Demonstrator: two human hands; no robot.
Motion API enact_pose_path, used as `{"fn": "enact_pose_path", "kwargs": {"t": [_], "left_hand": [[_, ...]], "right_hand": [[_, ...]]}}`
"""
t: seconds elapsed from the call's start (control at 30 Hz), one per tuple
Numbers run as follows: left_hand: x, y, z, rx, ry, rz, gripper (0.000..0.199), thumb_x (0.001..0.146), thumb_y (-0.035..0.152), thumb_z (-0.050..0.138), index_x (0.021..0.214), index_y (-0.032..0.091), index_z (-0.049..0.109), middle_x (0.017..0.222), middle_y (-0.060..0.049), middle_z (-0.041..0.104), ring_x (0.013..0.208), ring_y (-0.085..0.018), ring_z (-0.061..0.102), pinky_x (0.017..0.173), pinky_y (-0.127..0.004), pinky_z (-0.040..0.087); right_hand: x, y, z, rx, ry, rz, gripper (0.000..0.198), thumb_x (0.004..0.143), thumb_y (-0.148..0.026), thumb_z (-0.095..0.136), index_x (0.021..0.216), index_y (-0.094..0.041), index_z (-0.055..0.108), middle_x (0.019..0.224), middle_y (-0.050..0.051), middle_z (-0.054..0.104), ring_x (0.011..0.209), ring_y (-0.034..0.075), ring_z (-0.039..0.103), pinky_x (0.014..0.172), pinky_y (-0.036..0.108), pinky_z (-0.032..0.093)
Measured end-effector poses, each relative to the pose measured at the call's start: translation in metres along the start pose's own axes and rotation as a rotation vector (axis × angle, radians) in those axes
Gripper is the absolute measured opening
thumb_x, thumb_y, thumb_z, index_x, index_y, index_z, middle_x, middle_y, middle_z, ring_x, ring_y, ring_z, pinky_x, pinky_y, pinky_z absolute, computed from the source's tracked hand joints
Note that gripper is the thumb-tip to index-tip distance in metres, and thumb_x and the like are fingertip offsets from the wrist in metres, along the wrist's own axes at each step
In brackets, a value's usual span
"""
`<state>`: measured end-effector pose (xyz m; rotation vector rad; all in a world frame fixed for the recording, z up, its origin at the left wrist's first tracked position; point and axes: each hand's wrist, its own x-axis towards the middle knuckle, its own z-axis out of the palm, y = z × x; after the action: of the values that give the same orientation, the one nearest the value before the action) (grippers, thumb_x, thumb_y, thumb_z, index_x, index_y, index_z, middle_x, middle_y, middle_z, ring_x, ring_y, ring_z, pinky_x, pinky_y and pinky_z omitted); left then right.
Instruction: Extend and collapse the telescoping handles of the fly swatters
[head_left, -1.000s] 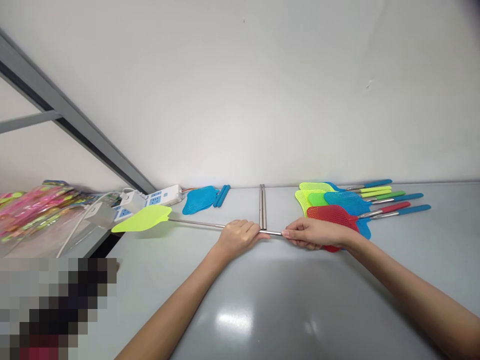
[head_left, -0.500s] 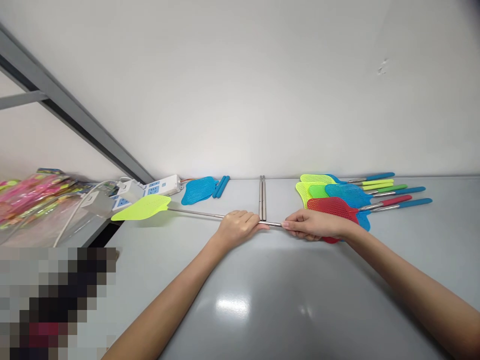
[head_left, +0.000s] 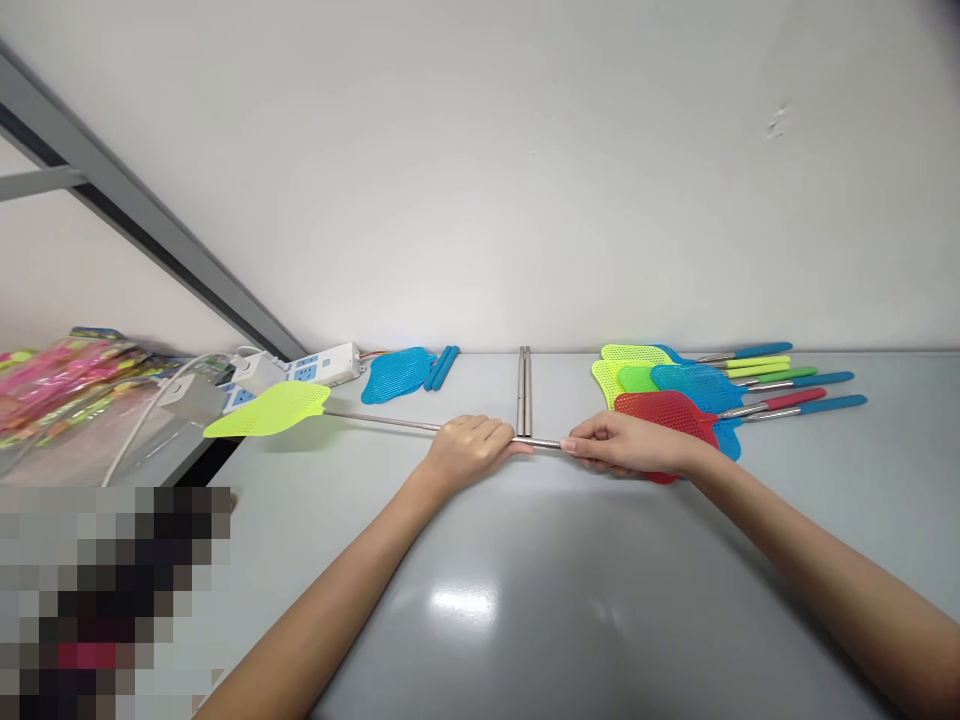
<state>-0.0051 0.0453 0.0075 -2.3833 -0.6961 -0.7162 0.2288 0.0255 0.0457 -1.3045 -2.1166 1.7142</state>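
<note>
The fingers of the left hand [head_left: 469,447] are curled closed over the metal rod [head_left: 382,421] from above, and the thumb and index finger of the right hand [head_left: 634,443] pinch the same rod near its right end; no gap shows in either grip. Whatever the right palm covers is hidden, so it cannot be determined whether a coloured sleeve is present there. Left of the left fingers, the rod runs into a yellow-green swatter head [head_left: 270,411]; head and rod therefore appear joined, with the handle end unconfirmed. Just beyond the left fingers, two loose metal rods [head_left: 524,395] lie side by side on the bench [head_left: 585,580], crosswise to the held rod and without heads or sleeves. Farther beyond and to the left lie blue mesh heads [head_left: 397,376] with two blue sleeves [head_left: 442,369] beside them; these parts appear unassembled. Beyond and to the right of the right fingers is a group of multicoloured swatters [head_left: 694,384], whose visible handles have rods and coloured sleeves fitted; these appear complete. The right hand overlaps the red swatter head [head_left: 667,415] in view; contact cannot be confirmed. Well left of the left fingers are a power strip [head_left: 330,364] and bagged goods [head_left: 64,385].
</note>
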Motion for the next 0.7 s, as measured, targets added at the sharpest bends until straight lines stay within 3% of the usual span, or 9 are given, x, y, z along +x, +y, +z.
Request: {"fn": "enact_pose_path", "kwargs": {"t": [0.7], "left_hand": [[-0.0089,-0.008,-0.008,0.011,-0.045,-0.013,0.037,0.081,0.043,0.044,0.054,0.017,0.043,0.044,0.005,0.044,0.042,-0.007,0.043,0.046,-0.022,0.028]], "right_hand": [[-0.0018,0.0031,0.0007,0.006,-0.018,-0.009,0.044,0.075,-0.059,0.036,0.062,-0.018,0.039,0.056,-0.004,0.034,0.042,0.005,0.028,0.037,0.018,0.022]]}}
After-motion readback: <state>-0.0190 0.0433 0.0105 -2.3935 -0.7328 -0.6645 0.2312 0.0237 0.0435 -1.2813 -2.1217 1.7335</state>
